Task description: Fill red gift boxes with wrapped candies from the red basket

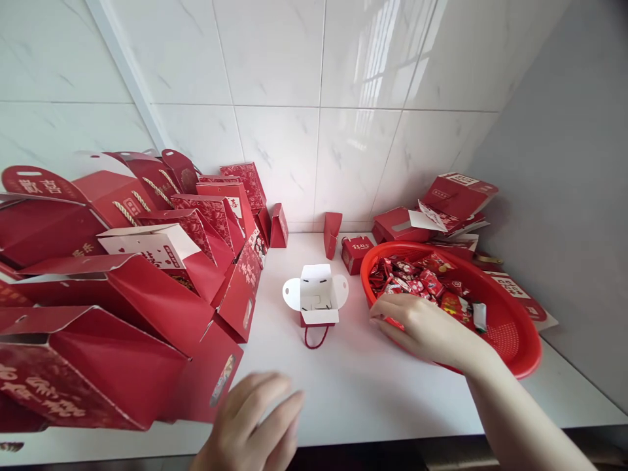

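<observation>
A small open box, white inside with its flaps spread and a dark red cord handle at its front, stands in the middle of the white table. My right hand is over the near left rim of a red plastic basket, its fingers drawn together and pointing left; whatever they may hold is hidden. Red-wrapped candies lie in the basket behind that hand. Near the table's front edge, my left hand hovers with curled, slightly parted fingers and nothing visible in them, in front of the open box and to its left.
Many red gift boxes crowd the left side. A small red box and a narrow upright one stand behind the open box. More boxes and flat cartons are piled behind the basket. A tiled wall closes off the back.
</observation>
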{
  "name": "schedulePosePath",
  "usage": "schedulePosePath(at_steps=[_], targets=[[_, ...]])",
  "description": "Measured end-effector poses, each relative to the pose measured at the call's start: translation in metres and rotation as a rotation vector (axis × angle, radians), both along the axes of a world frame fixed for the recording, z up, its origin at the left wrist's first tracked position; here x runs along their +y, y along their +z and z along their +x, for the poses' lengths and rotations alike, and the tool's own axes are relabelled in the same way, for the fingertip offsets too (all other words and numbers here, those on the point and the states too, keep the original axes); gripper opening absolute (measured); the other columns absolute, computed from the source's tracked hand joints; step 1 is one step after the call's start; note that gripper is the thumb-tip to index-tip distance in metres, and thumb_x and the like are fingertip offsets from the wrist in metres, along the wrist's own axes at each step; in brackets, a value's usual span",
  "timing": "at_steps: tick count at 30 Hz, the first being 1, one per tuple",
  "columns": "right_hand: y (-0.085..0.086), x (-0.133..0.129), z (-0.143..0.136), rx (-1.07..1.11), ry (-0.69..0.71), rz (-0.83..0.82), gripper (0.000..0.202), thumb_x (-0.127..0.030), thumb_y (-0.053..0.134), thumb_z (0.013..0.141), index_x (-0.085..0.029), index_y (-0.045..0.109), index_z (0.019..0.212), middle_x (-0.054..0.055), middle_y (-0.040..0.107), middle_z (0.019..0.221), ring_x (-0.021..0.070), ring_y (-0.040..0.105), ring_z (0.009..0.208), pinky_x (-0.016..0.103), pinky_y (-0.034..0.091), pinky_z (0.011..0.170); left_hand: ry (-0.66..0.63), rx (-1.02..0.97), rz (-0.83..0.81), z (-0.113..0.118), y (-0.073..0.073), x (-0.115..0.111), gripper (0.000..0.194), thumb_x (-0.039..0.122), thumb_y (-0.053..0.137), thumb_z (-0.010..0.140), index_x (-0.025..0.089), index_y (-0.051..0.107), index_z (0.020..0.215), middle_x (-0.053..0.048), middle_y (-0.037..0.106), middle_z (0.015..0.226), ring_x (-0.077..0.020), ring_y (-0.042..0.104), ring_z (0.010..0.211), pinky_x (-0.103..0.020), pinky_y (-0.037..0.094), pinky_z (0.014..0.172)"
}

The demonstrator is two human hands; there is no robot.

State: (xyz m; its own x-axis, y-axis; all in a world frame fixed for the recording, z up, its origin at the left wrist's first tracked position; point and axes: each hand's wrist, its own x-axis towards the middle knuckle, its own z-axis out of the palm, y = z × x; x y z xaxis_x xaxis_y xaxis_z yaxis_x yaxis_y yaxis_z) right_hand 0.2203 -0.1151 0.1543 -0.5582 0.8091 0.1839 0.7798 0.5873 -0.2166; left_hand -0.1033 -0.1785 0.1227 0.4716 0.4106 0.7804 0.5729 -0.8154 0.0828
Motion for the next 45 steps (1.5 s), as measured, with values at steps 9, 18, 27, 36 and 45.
schedulePosePath(at_steps=[9, 18, 27, 36, 45], targets=[[0.023, 0.056, -0.015, -0.074, 0.118, -0.029, 0.025, -0.025, 0.042, 0.100, -0.019, 0.065, 0.093, 0.007, 0.065, 0.098, 0.0191, 0.062, 0.081, 0.030, 0.047, 0.069, 0.123, -0.235, -0.487, 0.058, -0.061, 0.138, 0.029, 0.028, 0.055, 0.092, 0.024, 0.060, 0.120, -0.010, 0.044, 0.142, -0.0268, 0.039, 0.137, -0.047, 0.035, 0.113], [-0.036, 0.089, -0.043, -0.140, 0.053, -0.321, 0.083, -0.045, 0.061, 0.089, -0.012, 0.022, 0.154, 0.022, 0.010, 0.162, 0.0368, 0.031, 0.143, 0.048, 0.036, 0.111, 0.052, -0.221, -0.601, 0.058, -0.099, 0.140, 0.072, 0.042, 0.063, 0.087, 0.022, 0.030, 0.147, -0.015, 0.022, 0.159, -0.0310, 0.021, 0.148, -0.051, 0.030, 0.116], [-0.049, 0.103, -0.052, -0.216, -0.042, -0.258, 0.119, -0.067, 0.069, 0.069, -0.004, 0.016, 0.155, 0.025, 0.036, 0.151, 0.0417, 0.033, 0.136, 0.057, 0.023, 0.112, 0.069, -0.106, -0.637, 0.061, -0.110, 0.142, 0.085, 0.051, 0.067, 0.082, 0.025, 0.022, 0.150, -0.016, 0.029, 0.157, -0.0338, 0.030, 0.144, -0.053, 0.032, 0.112], [-0.056, 0.112, -0.047, -0.076, 0.223, -0.401, 0.108, -0.063, 0.075, 0.066, -0.015, 0.029, 0.151, 0.017, 0.057, 0.132, 0.0342, 0.052, 0.122, 0.051, 0.037, 0.106, -0.157, -0.103, -0.732, 0.054, -0.111, 0.153, 0.106, 0.049, 0.080, 0.071, 0.029, 0.016, 0.153, -0.014, 0.027, 0.156, -0.0340, 0.023, 0.147, -0.054, 0.027, 0.118], [-0.014, 0.116, 0.029, 0.176, 0.034, -0.215, 0.042, -0.044, 0.042, 0.099, -0.022, 0.057, 0.132, 0.008, 0.057, 0.137, 0.0220, 0.054, 0.125, 0.036, 0.041, 0.106, -0.178, -0.009, -0.803, 0.056, -0.097, 0.148, 0.083, 0.039, 0.074, 0.077, 0.031, 0.033, 0.147, -0.011, 0.040, 0.141, -0.0290, 0.040, 0.134, -0.044, 0.041, 0.109]])
